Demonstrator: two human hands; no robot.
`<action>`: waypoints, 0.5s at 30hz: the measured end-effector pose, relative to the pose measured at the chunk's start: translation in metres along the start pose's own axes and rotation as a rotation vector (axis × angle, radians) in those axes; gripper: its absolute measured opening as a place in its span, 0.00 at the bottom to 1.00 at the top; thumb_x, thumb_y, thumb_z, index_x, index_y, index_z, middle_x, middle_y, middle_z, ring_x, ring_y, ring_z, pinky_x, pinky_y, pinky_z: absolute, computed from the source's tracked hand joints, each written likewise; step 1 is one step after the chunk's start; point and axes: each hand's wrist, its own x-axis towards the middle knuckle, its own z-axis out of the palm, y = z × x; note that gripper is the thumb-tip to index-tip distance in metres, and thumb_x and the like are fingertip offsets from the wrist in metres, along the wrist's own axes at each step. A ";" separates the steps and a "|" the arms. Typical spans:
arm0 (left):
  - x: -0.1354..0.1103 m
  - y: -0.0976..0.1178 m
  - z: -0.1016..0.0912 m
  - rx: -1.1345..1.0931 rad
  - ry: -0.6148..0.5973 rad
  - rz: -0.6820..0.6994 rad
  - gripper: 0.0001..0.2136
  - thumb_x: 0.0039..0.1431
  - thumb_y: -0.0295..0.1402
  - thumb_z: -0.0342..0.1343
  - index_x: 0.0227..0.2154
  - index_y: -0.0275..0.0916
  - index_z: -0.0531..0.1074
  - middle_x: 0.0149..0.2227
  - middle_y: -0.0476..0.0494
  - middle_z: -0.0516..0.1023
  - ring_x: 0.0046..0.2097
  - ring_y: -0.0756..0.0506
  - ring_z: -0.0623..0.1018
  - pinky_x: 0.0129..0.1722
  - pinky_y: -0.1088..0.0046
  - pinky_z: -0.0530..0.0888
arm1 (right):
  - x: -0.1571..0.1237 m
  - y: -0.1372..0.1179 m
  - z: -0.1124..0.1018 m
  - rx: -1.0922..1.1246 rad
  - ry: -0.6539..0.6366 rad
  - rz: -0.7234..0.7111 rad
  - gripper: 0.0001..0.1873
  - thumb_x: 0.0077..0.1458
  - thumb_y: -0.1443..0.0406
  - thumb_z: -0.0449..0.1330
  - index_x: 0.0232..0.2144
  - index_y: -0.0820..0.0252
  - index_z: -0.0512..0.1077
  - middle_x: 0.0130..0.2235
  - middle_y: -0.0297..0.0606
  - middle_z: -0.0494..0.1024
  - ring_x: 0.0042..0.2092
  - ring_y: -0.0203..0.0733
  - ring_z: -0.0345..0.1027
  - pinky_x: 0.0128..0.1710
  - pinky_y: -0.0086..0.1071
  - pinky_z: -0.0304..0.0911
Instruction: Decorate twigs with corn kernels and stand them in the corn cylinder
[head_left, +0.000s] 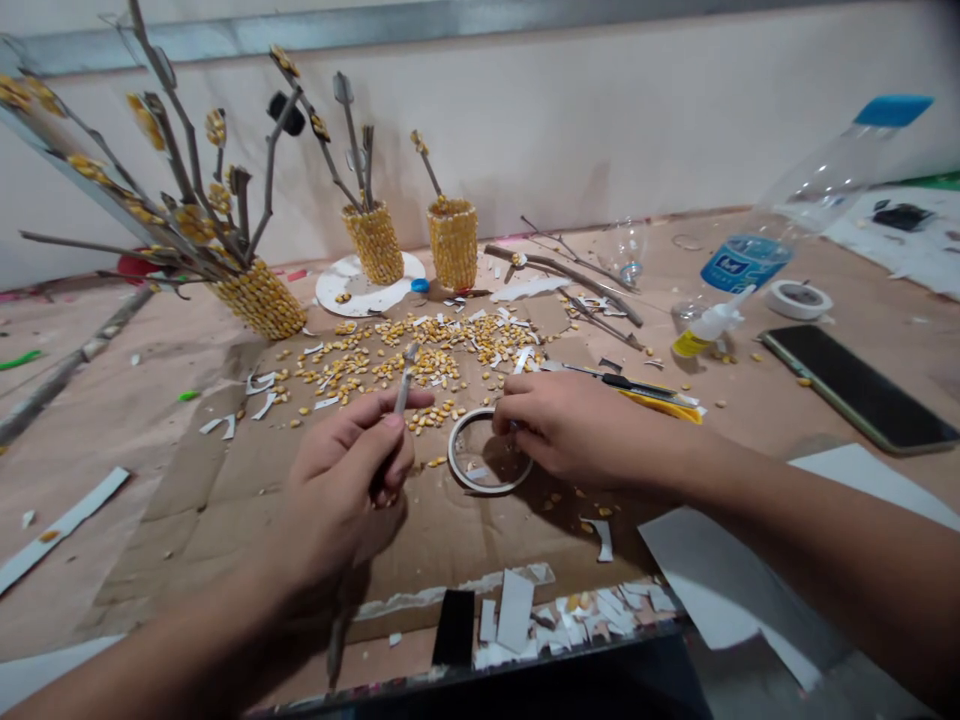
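My left hand (349, 470) is closed around a thin twig (403, 385), whose upper end carries a pale bit. The twig's lower part runs down below the hand. My right hand (559, 415) has its fingers pinched together over the right side of a thin white ring (454, 450), which looks like a nearly used-up tape roll. Whatever sits between those fingertips is hidden. Loose corn kernels (427, 362) are scattered on the cardboard (217, 500) just beyond both hands. Beside my right wrist lies a yellow and black cutter knife (660, 400).
Kernel-covered cups (259, 300) holding branches stand at the back, one on a white disc (330, 290). To the right are a glue bottle (709, 328), a plastic bottle (750, 255), a tape roll (799, 298) and a phone (862, 385). Paper scraps (585, 620) lie along the front.
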 end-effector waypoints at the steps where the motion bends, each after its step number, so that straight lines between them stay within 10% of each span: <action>1: 0.002 0.002 -0.002 0.015 0.000 0.013 0.19 0.66 0.40 0.58 0.52 0.31 0.76 0.18 0.55 0.67 0.21 0.51 0.61 0.20 0.77 0.57 | -0.001 0.000 -0.004 0.020 -0.027 0.005 0.10 0.63 0.72 0.57 0.37 0.60 0.79 0.40 0.41 0.80 0.39 0.42 0.70 0.35 0.32 0.56; 7: 0.003 -0.004 0.000 -0.014 -0.028 -0.004 0.21 0.66 0.41 0.59 0.54 0.31 0.77 0.20 0.51 0.72 0.22 0.50 0.65 0.21 0.77 0.61 | -0.017 0.002 -0.030 0.159 -0.320 0.117 0.10 0.54 0.71 0.63 0.31 0.55 0.84 0.29 0.34 0.82 0.28 0.38 0.71 0.28 0.30 0.55; 15: -0.003 -0.015 0.004 -0.086 -0.117 -0.057 0.24 0.67 0.44 0.60 0.59 0.34 0.74 0.24 0.48 0.78 0.21 0.50 0.68 0.21 0.77 0.67 | -0.032 -0.005 -0.024 0.176 -0.319 0.006 0.14 0.50 0.75 0.63 0.30 0.54 0.85 0.26 0.34 0.80 0.24 0.36 0.67 0.24 0.30 0.52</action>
